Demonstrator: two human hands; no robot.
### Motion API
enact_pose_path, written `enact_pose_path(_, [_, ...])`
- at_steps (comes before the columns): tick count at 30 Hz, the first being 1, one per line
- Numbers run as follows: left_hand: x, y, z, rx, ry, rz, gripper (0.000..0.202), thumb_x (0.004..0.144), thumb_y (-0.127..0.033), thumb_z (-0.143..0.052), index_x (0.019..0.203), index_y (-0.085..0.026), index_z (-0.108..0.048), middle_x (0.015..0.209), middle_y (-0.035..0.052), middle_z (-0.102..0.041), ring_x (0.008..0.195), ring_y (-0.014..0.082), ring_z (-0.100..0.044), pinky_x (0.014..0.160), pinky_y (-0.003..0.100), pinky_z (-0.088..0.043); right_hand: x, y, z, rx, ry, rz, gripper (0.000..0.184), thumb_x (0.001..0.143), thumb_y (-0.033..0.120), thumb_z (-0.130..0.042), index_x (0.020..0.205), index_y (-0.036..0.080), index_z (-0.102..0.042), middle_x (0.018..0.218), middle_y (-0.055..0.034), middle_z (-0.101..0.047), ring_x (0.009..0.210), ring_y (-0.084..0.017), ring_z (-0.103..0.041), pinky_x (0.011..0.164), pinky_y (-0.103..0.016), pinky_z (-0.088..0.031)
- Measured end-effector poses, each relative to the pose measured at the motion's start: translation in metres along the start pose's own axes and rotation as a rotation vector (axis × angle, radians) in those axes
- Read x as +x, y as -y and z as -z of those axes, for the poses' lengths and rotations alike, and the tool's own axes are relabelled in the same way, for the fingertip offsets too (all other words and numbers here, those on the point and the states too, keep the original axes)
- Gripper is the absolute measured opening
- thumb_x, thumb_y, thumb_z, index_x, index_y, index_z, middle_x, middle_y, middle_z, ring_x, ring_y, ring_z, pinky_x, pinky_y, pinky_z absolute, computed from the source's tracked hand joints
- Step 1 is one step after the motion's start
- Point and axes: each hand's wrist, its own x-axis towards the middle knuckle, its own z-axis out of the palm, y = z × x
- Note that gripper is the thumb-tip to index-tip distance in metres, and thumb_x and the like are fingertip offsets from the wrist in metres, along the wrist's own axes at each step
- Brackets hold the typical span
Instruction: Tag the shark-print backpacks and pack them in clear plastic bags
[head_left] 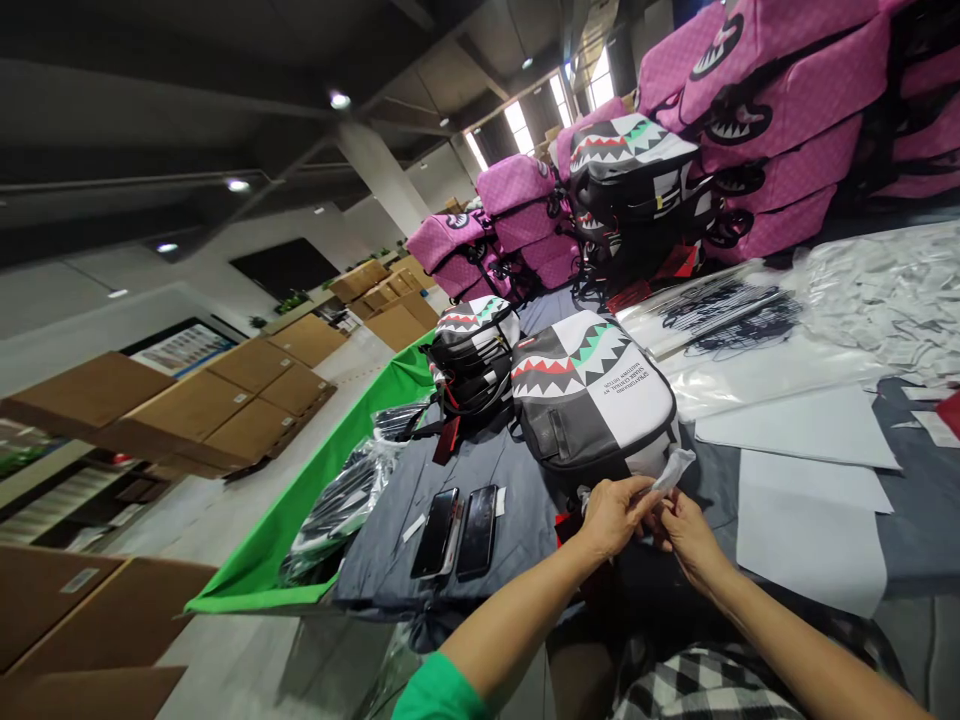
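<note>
A small black, grey and white backpack (592,400) with a shark-teeth print lies on the dark cloth directly beyond my hands. At its near right edge a crumpled thin white wrapping piece (676,466) sticks up from between my fingers. The fingertips of my left hand (621,508) are pinched on this piece. Close beside it, my right hand (686,535) is also closed with bent fingers at the piece's lower end. What the right fingertips grip is partly hidden. A red tag (568,527) shows under my left wrist.
Two phones (456,532) lie to the left. Other shark-print backpacks (474,360) and stacked pink bags (795,110) stand behind. White sheets (806,520), black cords (731,310) and a clear bag of small white pieces (885,290) lie right. A green-edged bin (270,590) borders the left.
</note>
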Motion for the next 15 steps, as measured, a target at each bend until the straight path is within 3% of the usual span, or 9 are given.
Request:
enact_pose_path(3, [0.000,0.001,-0.002,0.026,0.000,0.015,0.037,0.096,-0.045,-0.050,0.115,-0.024,-0.073,0.069,-0.0012,-0.071,0.054,0.0123,-0.062,0.059,0.020,-0.049,-0.014,-0.001,0.000,0.111,-0.021,-0.035,0.049,0.065,0.055,-0.084,0.088,0.020,-0.058,0.059,0.0077,-0.047,0.045,-0.004,-0.030,0.038,-0.014,-0.015])
enact_pose_path(9, [0.003,0.009,-0.004,0.058,-0.031,0.057,0.046,0.095,-0.047,-0.056,0.134,-0.023,-0.058,0.069,-0.0029,-0.071,0.058,0.0137,-0.065,0.063,0.021,-0.050,-0.029,0.015,0.004,0.399,0.169,-0.134,0.033,0.070,0.038,-0.080,0.073,0.021,-0.052,0.055,0.0121,-0.029,0.042,-0.003,-0.007,0.031,-0.013,-0.015])
enact_pose_path(13, [0.006,0.013,-0.002,0.064,0.008,0.015,0.045,0.097,-0.051,-0.054,0.128,-0.020,-0.061,0.076,0.0012,-0.075,0.068,0.0172,-0.071,0.066,0.023,-0.052,-0.020,0.024,0.009,0.525,0.235,-0.152,0.043,0.072,0.026,-0.075,0.058,0.021,-0.034,0.053,0.0122,-0.021,0.043,-0.002,-0.001,0.033,-0.008,-0.014])
enact_pose_path(15, [0.007,0.015,-0.005,0.194,0.047,-0.037,0.039,0.100,-0.046,-0.049,0.127,-0.021,-0.063,0.084,0.0032,-0.077,0.076,0.0189,-0.074,0.071,0.025,-0.055,-0.018,0.025,0.014,0.561,0.241,-0.163,0.046,0.073,0.024,-0.074,0.058,0.020,-0.031,0.053,0.0121,-0.021,0.042,-0.001,-0.002,0.033,-0.006,-0.014])
